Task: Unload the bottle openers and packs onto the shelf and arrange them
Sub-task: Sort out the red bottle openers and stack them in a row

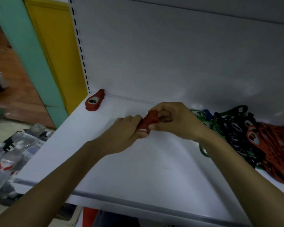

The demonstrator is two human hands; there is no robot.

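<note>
Left hand (121, 133) and right hand (175, 122) grip one red opener (147, 122); only a small stack (94, 100) is arranged at ten o'clock, while the three o'clock heap (252, 136) looks unsorted.

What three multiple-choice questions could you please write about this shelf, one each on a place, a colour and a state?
1. Where on the shelf is the small stack of red openers?
A. back left corner
B. front edge
C. far right

2. What colour is the held opener?
A. green
B. black
C. red

3. What are the left hand and right hand doing?
A. resting flat
B. both gripping the held opener
C. lifting a bottle

Answers:
1 A, the stack lies at the far left rear of the shelf.
2 C, red shows between the two hands.
3 B, fingers of both hands curl round the same opener.
</note>
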